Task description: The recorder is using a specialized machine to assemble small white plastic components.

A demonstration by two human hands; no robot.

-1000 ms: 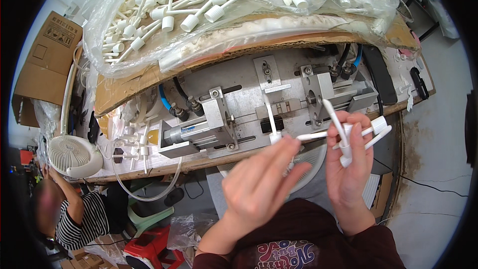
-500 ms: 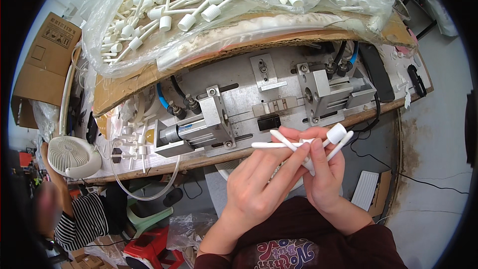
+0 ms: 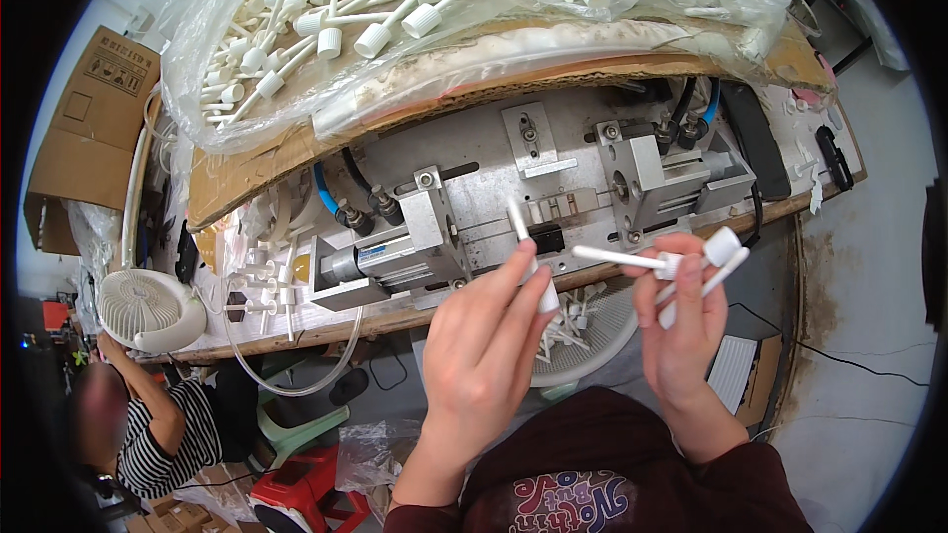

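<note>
Between the fingers of my left hand (image 3: 479, 345) is a white capped stick (image 3: 520, 222), its bare end pointing up toward the metal fixture. My right hand (image 3: 681, 350) grips a small bunch of similar white capped sticks (image 3: 622, 257). One stem in it points left, and a ribbed white cap (image 3: 723, 244) stands out at the upper right. The two hands are apart, both in front of the fixture's near edge. A metal fixture (image 3: 484, 192) with a pneumatic cylinder at each side and a small block (image 3: 573, 205) in its middle lies beyond them.
A plastic bag (image 3: 425, 25) of white capped sticks rests on cardboard at the back. Below my hands, a round basket (image 3: 602, 345) holds more sticks. A white fan (image 3: 148, 311) stands at left, near a person in a striped shirt (image 3: 173, 424). A black marker (image 3: 834, 158) lies at right.
My hands have separated: the left moved slightly left with one capped stick, the right moved right with the others. The basket underneath has come into sight.
</note>
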